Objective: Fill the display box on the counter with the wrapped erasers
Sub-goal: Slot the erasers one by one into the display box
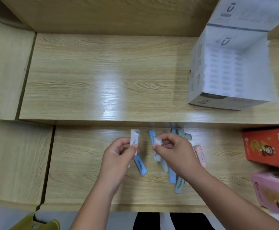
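Note:
My left hand (118, 153) pinches a white wrapped eraser (134, 137) upright above the lower counter. A second white eraser (157, 141) is pinched between thumb and fingers of my right hand (173, 150). Several wrapped erasers lie loose on the counter around and under my hands: a blue one (141, 165) below my left hand, a pink one (200, 155) to the right, a green one (179, 185) near my right wrist, more at the back (176, 131). An orange display box (268, 145) stands at the right edge, a pink box (273, 191) in front of it.
A large white carton (226, 63) stands on the upper wooden shelf (102, 77) at the right. The lower counter (77, 163) stretches left of my hands. A yellow object (41, 224) shows at the bottom left, below the counter edge.

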{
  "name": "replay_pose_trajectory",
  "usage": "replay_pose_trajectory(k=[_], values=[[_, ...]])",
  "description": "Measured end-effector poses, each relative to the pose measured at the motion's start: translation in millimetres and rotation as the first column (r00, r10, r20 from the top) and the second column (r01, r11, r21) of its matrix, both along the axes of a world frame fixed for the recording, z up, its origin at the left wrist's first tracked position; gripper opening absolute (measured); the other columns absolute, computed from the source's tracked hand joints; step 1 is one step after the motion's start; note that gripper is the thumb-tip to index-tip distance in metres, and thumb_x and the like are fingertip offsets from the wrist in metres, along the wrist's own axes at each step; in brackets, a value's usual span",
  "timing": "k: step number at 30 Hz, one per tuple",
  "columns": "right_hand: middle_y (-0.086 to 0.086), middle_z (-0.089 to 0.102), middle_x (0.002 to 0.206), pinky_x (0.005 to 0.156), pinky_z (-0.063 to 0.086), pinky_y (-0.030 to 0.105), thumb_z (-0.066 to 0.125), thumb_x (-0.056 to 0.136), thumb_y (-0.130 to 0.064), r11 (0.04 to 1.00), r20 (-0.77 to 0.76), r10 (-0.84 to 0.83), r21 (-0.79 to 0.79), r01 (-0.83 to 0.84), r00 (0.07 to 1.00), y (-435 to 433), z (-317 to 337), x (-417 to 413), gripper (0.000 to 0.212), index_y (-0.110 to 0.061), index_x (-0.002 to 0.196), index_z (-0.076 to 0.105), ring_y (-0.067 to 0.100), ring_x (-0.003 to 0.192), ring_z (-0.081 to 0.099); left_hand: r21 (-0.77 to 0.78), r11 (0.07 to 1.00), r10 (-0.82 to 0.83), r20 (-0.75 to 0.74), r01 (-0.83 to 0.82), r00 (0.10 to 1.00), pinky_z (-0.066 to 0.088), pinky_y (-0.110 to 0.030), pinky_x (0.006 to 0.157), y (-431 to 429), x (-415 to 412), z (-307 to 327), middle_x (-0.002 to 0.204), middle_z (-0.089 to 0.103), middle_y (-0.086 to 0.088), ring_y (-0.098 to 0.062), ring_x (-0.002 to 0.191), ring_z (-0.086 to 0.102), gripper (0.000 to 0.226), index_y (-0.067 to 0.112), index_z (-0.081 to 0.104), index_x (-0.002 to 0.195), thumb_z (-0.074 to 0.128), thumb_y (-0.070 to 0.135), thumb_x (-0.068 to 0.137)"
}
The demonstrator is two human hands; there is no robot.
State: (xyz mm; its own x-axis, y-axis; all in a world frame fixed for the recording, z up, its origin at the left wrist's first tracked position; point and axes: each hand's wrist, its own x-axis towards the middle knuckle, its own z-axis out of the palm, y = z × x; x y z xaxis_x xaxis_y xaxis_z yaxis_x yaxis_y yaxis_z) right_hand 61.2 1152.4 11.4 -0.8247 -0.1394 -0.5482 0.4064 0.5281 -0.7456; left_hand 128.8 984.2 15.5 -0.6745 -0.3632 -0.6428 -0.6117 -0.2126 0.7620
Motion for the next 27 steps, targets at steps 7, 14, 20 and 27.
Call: replay_pose_trajectory(k=[7,14,20,27], values=[[-0.007,0.076,0.082,0.067,0.056,0.018,0.078,0.074,-0.036,0.973,-0.163,-0.104,-0.223,0.066,0.981,68.9,125.6,-43.9,0.016,-0.035,0.090,0.076,0.006,0.074,0.070,0.008,0.994,-0.101,-0.327,0.110,0.940,0.055,-0.015,0.074,24.9,-62.7,85.3,0.093,0.080,-0.005,-0.014,0.088,0.077,0.022,0.021,0.075,0.098,0.068,0.002,0.091],[-0.015,0.075,0.083,0.063,0.050,0.010,0.073,0.082,-0.029,0.968,-0.413,-0.175,-0.236,0.081,0.894,125.4,184.9,-138.0,0.007,-0.027,0.089,0.076,-0.005,0.069,0.066,-0.090,0.981,-0.193,-0.469,0.171,0.862,0.048,-0.007,0.062,74.7,-154.8,135.8,0.089,0.080,0.005,0.006,0.060,0.061,0.019,0.023,0.076,0.089,0.064,0.010,0.095],[-0.013,0.073,0.083,0.065,0.053,0.013,0.076,0.084,-0.024,0.994,-0.470,-0.075,-0.106,0.028,0.880,108.0,155.9,-218.2,0.008,-0.028,0.091,0.073,-0.004,0.076,0.067,-0.119,0.981,-0.189,-0.434,0.152,0.881,0.046,-0.004,0.056,95.1,-203.8,125.4,0.088,0.080,0.008,0.008,0.062,0.065,0.014,0.017,0.073,0.100,0.059,0.014,0.099],[-0.033,0.067,0.077,0.069,0.044,0.001,0.075,0.084,-0.027,0.999,-0.614,-0.014,0.016,0.030,0.789,71.6,107.1,-234.4,0.012,-0.037,0.090,0.073,-0.015,0.076,0.064,-0.084,0.977,-0.212,-0.421,0.195,0.882,0.056,-0.015,0.073,86.1,-208.0,92.8,0.093,0.081,0.005,-0.007,0.090,0.075,0.015,0.032,0.072,0.097,0.058,0.028,0.096]])
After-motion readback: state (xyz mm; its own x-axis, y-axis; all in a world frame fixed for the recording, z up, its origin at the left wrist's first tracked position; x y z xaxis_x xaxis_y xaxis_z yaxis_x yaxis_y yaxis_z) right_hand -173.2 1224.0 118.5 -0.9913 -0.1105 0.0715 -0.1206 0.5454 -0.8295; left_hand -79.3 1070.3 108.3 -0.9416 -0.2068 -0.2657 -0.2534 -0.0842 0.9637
